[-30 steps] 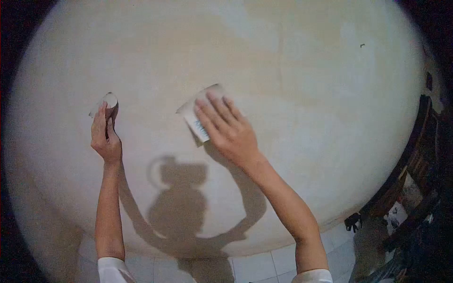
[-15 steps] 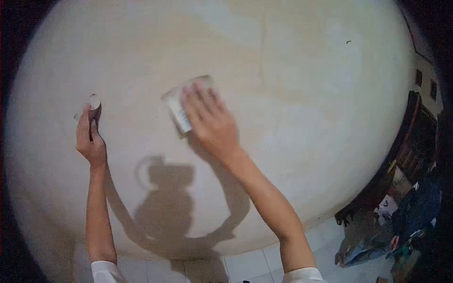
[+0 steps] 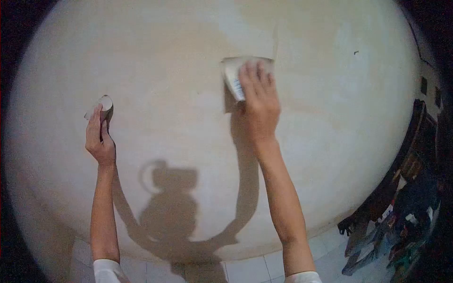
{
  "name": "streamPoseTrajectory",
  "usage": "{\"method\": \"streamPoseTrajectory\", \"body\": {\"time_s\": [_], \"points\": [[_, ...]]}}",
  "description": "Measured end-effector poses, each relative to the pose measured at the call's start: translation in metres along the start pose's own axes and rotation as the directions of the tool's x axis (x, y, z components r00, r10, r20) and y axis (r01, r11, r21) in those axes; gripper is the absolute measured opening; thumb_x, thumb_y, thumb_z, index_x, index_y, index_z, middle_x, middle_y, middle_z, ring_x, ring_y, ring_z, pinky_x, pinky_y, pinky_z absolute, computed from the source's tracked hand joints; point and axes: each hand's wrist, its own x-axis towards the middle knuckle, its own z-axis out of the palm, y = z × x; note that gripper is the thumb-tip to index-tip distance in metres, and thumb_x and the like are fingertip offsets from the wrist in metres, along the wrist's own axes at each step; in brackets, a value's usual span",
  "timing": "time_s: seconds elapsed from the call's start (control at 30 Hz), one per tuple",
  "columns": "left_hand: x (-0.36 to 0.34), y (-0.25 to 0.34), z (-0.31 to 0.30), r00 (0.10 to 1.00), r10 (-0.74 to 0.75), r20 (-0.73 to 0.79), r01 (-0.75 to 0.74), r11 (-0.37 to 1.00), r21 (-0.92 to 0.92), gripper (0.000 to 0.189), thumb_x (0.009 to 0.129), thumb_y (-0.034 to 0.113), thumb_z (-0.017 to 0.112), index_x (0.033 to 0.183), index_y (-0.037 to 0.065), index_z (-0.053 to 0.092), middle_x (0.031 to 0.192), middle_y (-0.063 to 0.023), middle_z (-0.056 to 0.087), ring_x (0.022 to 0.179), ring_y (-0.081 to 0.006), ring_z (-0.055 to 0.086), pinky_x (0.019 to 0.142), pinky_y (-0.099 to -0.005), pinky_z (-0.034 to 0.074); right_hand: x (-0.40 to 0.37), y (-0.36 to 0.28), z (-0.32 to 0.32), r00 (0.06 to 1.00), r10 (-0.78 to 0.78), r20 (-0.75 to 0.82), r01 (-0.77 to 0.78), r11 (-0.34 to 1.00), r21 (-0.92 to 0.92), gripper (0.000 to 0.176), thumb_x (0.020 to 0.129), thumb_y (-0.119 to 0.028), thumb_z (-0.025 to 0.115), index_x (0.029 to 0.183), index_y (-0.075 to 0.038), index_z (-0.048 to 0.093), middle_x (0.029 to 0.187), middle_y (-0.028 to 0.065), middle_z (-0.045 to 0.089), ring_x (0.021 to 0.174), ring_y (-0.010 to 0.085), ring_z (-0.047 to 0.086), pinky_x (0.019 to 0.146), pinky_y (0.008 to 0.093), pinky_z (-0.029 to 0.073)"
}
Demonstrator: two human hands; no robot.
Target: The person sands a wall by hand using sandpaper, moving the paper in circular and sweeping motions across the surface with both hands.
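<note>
My right hand [image 3: 262, 104] lies flat over a sheet of sandpaper [image 3: 232, 70], pressing it to the pale wall [image 3: 188, 118]. Dark print shows on the sheet's light back, and its lower left corner bends away from the wall. At the left, my left hand [image 3: 101, 137] holds a curled, light-backed piece of sandpaper [image 3: 106, 102] between thumb and fingers, close to the wall. Its darker side faces inward, partly hidden by the fingers.
A small dark nail or hook [image 3: 356, 53] sticks out of the wall at upper right. Clothes and dark cloth [image 3: 406, 226] are heaped at the right. Light floor tiles [image 3: 245, 270] meet the wall's foot. My shadow falls on the wall between my arms.
My right hand has slid the sandpaper up and to the right across the wall. My left hand appears slightly further right, still with its curled piece, as the view shifts a little.
</note>
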Motion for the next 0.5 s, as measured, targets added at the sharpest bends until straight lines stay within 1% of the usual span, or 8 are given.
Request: {"method": "streamPoseTrajectory", "body": {"time_s": [0.07,0.1,0.17,0.23,0.27,0.33,0.43,0.5], "points": [[0.0,0.004,-0.01,1.0,0.015,0.004,-0.015,1.0,0.018,0.035,0.09,0.0,0.054,0.123,0.008,0.06,0.122,-0.0042,0.063,0.115,-0.024,0.058,0.099,-0.0377,0.046,0.004,0.002,-0.009,0.992,0.102,-0.075,-0.113,0.98,-0.165,0.044,0.078,-0.003,0.058,0.122,-0.003,0.058,0.132,0.0152,0.053,0.127,0.0333,0.046,0.106,0.0426,0.038],[0.001,0.004,-0.009,0.999,0.039,0.004,-0.039,0.999,0.023,0.035,0.09,0.0,0.054,0.123,0.008,0.06,0.122,-0.0043,0.063,0.115,-0.0239,0.058,0.099,-0.0377,0.046,0.002,-0.001,-0.005,0.992,0.099,-0.073,-0.11,0.979,-0.17,0.044,0.078,-0.003,0.058,0.122,-0.003,0.058,0.132,0.0152,0.053,0.127,0.0333,0.046,0.106,0.0426,0.038],[-0.001,0.002,-0.01,1.0,0.008,0.011,-0.008,1.0,0.013,0.034,0.09,0.0,0.054,0.122,0.008,0.06,0.122,-0.0042,0.063,0.115,-0.0238,0.058,0.099,-0.0377,0.046,-0.01,-0.021,0.009,0.998,0.028,0.06,-0.033,0.995,0.089,0.064,0.068,-0.013,0.069,0.126,0.005,0.05,0.132,0.0229,0.05,0.129,0.0378,0.042,0.107,0.0464,0.035],[-0.004,0.0,-0.009,0.999,-0.039,0.011,0.039,0.999,0.003,0.034,0.09,-0.001,0.054,0.122,0.008,0.061,0.122,-0.0042,0.063,0.115,-0.0238,0.058,0.099,-0.0377,0.046,-0.025,-0.053,0.017,0.974,-0.143,0.176,0.108,0.975,0.195,0.062,0.068,-0.014,0.068,0.124,0.007,0.051,0.131,0.0232,0.051,0.129,0.0366,0.042,0.106,0.0468,0.036],[-0.005,0.0,-0.009,1.0,-0.027,0.0,0.027,1.0,-0.013,0.034,0.09,-0.001,0.054,0.121,0.008,0.061,0.122,-0.0045,0.063,0.115,-0.0239,0.058,0.099,-0.0378,0.046,-0.031,-0.062,0.019,0.97,-0.155,0.187,0.119,0.974,0.191,0.062,0.068,-0.014,0.068,0.124,0.007,0.051,0.131,0.0232,0.051,0.129,0.0366,0.042,0.106,0.0468,0.036],[-0.003,-0.002,-0.006,0.999,-0.032,-0.003,0.032,0.999,-0.007,0.034,0.089,-0.002,0.053,0.121,0.008,0.061,0.122,-0.0052,0.063,0.115,-0.0243,0.058,0.101,-0.0379,0.044,-0.038,-0.072,0.024,0.939,-0.302,0.164,0.26,0.937,0.233,0.061,0.068,-0.014,0.067,0.123,0.008,0.052,0.13,0.0226,0.052,0.126,0.0359,0.046,0.105,0.0461,0.038],[-0.001,0.0,-0.007,1.0,-0.002,0.0,0.002,1.0,0.005,0.034,0.089,-0.003,0.053,0.121,0.007,0.061,0.122,-0.0057,0.062,0.115,-0.0243,0.058,0.101,-0.0378,0.044,-0.025,-0.026,0.02,0.969,-0.213,0.125,0.202,0.975,0.098,0.061,0.066,-0.01,0.068,0.123,0.007,0.052,0.13,0.0231,0.052,0.122,0.0375,0.049,0.105,0.0455,0.038],[0.001,0.005,-0.008,1.0,0.003,-0.002,-0.003,1.0,0.011,0.034,0.089,-0.003,0.053,0.121,0.007,0.061,0.123,-0.0057,0.062,0.116,-0.0243,0.058,0.1,-0.0378,0.044,-0.005,0.009,0.001,1.0,-0.013,-0.021,0.014,0.999,0.037,0.06,0.067,-0.002,0.065,0.124,0.005,0.052,0.13,0.0242,0.051,0.119,0.0403,0.051,0.105,0.0453,0.038]]}}
